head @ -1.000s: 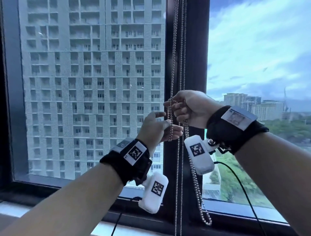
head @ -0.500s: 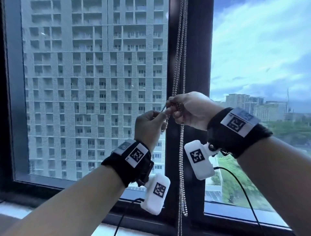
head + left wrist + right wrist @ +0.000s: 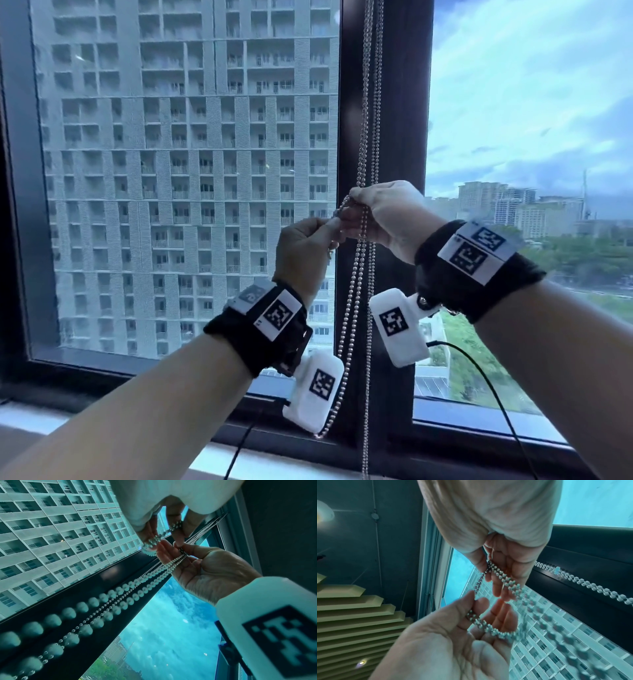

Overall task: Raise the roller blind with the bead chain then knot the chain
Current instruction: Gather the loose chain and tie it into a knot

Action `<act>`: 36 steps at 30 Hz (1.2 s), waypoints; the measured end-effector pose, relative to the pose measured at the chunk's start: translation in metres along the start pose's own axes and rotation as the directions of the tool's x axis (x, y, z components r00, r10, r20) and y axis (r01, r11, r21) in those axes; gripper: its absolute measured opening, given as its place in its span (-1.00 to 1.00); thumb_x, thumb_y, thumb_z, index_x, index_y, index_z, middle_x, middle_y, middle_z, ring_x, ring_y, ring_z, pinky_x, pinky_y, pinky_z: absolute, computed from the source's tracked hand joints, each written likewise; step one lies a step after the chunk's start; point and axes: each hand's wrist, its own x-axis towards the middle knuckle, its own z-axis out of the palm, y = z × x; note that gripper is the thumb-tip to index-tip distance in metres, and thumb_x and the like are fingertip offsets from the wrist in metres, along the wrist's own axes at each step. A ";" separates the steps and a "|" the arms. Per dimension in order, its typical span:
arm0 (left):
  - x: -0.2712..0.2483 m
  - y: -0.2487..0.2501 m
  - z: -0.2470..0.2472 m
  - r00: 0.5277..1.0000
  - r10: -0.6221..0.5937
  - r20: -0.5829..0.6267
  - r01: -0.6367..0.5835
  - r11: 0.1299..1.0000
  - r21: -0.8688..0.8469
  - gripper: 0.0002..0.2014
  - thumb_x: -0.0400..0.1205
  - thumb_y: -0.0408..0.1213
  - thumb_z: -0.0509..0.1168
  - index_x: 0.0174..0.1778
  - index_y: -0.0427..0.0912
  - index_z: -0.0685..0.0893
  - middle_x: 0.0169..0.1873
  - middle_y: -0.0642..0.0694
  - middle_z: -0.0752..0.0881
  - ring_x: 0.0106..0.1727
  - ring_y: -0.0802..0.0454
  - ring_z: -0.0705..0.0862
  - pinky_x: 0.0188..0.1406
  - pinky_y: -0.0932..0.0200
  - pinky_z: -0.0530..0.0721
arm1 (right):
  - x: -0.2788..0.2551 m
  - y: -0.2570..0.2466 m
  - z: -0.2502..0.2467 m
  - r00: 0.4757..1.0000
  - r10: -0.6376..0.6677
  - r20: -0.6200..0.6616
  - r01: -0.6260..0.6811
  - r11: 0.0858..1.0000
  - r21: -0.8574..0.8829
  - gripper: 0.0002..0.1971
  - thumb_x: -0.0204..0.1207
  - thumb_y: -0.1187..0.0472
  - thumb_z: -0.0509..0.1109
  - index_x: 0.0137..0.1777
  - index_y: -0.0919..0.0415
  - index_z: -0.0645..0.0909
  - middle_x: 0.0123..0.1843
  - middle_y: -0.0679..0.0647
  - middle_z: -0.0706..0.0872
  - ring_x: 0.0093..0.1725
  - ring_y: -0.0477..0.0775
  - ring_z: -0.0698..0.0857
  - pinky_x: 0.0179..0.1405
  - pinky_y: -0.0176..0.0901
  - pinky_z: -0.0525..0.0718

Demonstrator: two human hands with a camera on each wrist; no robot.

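Observation:
A silver bead chain hangs in several strands in front of the dark window mullion. My right hand pinches a bunch of strands at chest height. My left hand, just below and left of it, pinches a short bend of the same chain, fingertips almost touching the right hand's. Below the hands a doubled loop slants down to the left and ends near my left wrist camera. In the left wrist view the chain runs across my right hand's fingers. In the right wrist view the chain curves between both hands. The blind is not in view.
The dark mullion stands right behind the chain, with glass panes on both sides. A pale sill runs along the bottom. Black cables hang from the wrist cameras. Slatted ceiling panels show in the right wrist view.
My left hand rose from below, its fingers curling round the chain beside the right hand. The hanging loop swung from the right of the strands to the left.

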 end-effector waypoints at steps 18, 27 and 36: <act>0.007 0.021 -0.013 0.963 -0.080 0.259 0.136 0.969 -0.206 -0.76 0.62 -0.41 0.23 -0.05 -0.56 0.69 -0.40 -0.12 0.69 -0.32 0.02 0.59 -0.19 0.14 0.65 | -0.002 0.009 -0.005 0.999 -0.025 0.038 0.029 0.992 -0.127 -0.84 0.64 0.10 0.39 -0.06 0.18 0.67 -0.20 0.11 0.79 -0.32 0.09 0.73 -0.41 -0.04 0.72; 0.000 -0.003 -0.026 0.966 -0.064 0.249 -0.005 0.963 0.268 -0.77 0.53 -0.47 0.36 0.02 -0.18 0.51 -0.57 -0.07 0.46 -0.65 0.08 0.28 -0.68 0.26 0.26 | 0.000 0.009 -0.010 0.999 -0.054 0.001 0.053 0.976 -0.209 -0.85 0.62 0.06 0.41 -0.13 0.10 0.68 -0.30 -0.07 0.85 -0.29 0.02 0.73 -0.33 -0.02 0.72; -0.009 -0.039 -0.032 0.895 -0.336 0.293 0.174 0.869 0.464 -0.89 0.57 -0.43 0.35 -0.11 -0.45 0.65 -0.47 -0.23 0.67 -0.58 0.06 0.61 -0.53 0.17 0.60 | 0.004 0.014 -0.014 0.995 -0.072 -0.066 0.050 0.957 -0.287 -0.77 0.65 -0.01 0.36 -0.17 0.07 0.69 0.05 0.16 0.87 -0.16 0.12 0.59 -0.26 -0.13 0.56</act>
